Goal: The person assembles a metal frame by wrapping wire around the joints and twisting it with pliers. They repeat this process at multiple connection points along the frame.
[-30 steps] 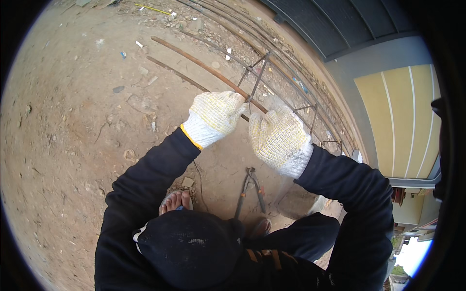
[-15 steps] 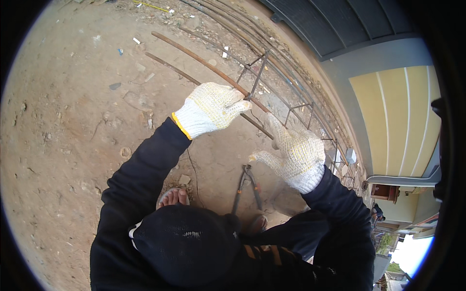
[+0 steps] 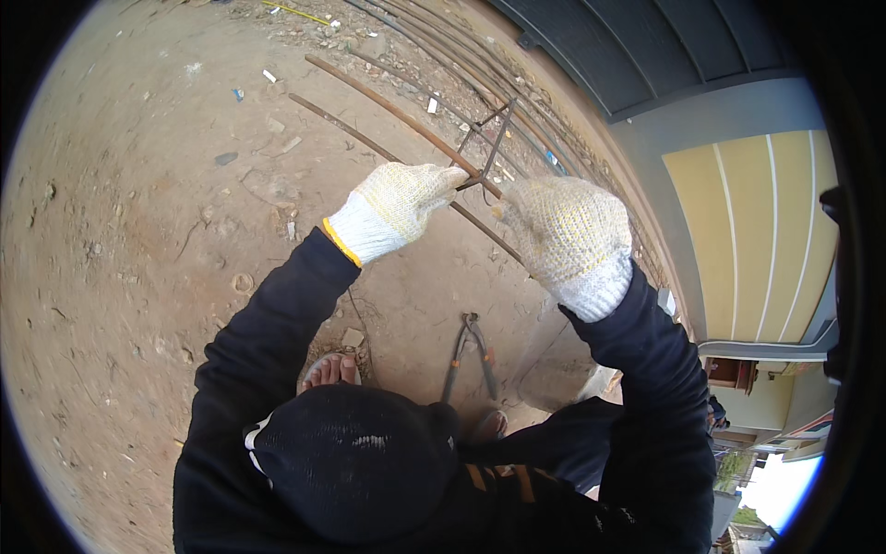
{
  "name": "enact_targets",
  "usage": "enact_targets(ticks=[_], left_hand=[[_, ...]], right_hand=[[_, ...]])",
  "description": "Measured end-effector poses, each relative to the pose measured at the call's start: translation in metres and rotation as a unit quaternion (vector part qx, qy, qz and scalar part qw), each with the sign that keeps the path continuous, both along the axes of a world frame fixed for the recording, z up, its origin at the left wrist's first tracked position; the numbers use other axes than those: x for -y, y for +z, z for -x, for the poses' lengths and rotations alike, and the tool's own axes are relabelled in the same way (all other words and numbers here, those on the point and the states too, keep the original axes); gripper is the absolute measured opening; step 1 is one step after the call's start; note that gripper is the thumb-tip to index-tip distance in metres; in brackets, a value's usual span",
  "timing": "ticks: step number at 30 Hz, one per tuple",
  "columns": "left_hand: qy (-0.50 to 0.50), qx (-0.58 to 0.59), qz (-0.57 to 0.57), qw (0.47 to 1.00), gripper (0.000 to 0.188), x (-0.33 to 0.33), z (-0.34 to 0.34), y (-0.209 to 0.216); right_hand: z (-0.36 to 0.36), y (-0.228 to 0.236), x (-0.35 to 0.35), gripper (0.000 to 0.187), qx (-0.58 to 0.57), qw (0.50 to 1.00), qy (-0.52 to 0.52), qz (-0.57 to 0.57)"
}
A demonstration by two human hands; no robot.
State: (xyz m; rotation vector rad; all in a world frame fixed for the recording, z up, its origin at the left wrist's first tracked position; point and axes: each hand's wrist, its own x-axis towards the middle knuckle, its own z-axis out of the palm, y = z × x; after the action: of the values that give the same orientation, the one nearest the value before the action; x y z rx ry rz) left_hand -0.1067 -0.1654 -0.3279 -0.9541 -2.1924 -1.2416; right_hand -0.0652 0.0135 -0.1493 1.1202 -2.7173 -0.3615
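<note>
A cage of rusty steel bars runs from upper left toward the right, with a bent stirrup [image 3: 498,138] standing across its bars. My left hand [image 3: 397,208], in a white and yellow knitted glove, has its fingers pinched together at the stirrup's lower corner. A thin wire loop shows at that corner. My right hand [image 3: 574,235], gloved alike, closes around the upper rebar [image 3: 397,113] just right of the stirrup; its fingertips are partly hidden. Below both hands, a second rebar [image 3: 343,127] passes behind the left glove.
End-cutting pincers [image 3: 472,346] with orange-marked handles lie on the dirt ground between my feet. A stone block [image 3: 558,369] sits near my right knee. More long bars [image 3: 461,65] stretch beside the wall and dark gate [image 3: 637,46]. Small rubble is scattered around.
My right hand has gone from spread fingers to a closed grip and moved up and left along the bar. My left fingers have drawn together at the stirrup corner.
</note>
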Motion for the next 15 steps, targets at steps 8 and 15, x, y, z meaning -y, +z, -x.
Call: enact_targets(ticks=[8,15], left_hand=[[0.084,0.013,0.071,0.994,0.039,-0.002,-0.001,-0.014],[0.105,-0.079,0.106,0.986,0.052,0.005,-0.023,-0.012]], right_hand=[[0.096,0.001,-0.006,0.025,-0.012,0.998,-0.066,-0.021],[0.065,0.015,-0.002,0.019,0.007,0.994,-0.077,-0.080]])
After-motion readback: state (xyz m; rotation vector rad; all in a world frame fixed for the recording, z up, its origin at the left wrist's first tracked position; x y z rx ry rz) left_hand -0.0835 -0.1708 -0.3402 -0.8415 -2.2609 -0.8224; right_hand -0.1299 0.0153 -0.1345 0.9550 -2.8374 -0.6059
